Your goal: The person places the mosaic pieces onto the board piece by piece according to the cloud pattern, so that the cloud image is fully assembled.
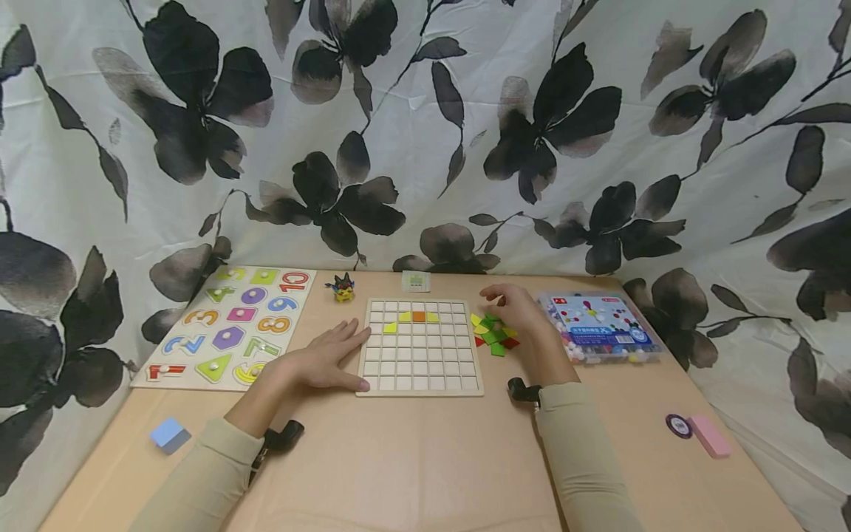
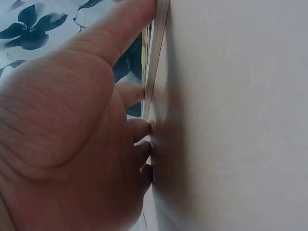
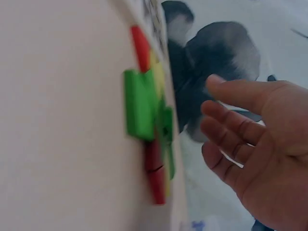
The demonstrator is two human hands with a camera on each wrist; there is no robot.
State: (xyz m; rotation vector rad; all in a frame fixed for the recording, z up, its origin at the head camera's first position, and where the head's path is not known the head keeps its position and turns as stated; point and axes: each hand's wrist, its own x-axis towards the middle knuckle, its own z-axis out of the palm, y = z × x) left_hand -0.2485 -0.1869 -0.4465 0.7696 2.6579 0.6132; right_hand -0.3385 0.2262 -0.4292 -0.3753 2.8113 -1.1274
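Observation:
A square wooden grid board (image 1: 422, 395) lies mid-table with pale squares in its cells. Set in its upper rows are an orange tile (image 1: 418, 317) and several yellow tiles (image 1: 390, 329). My left hand (image 1: 326, 357) rests at the board's left side, fingers spread, thumb at the lower left corner; the left wrist view shows the thumb against the board's edge (image 2: 156, 53). To the right of the board, loose red, yellow and green tiles (image 1: 497, 349) lie in a small pile. Over the pile's far side hovers my right hand (image 1: 521, 314), its fingers (image 3: 231, 127) loosely bent with nothing between them.
A number-and-shape puzzle board (image 1: 193, 325) lies at the left, with a blue block (image 1: 170, 435) in front. A small figurine (image 1: 343, 288) and a card (image 1: 416, 281) stand at the back. Right are a plastic box (image 1: 601, 329), a round black disc (image 1: 679, 426) and a pink block (image 1: 709, 437).

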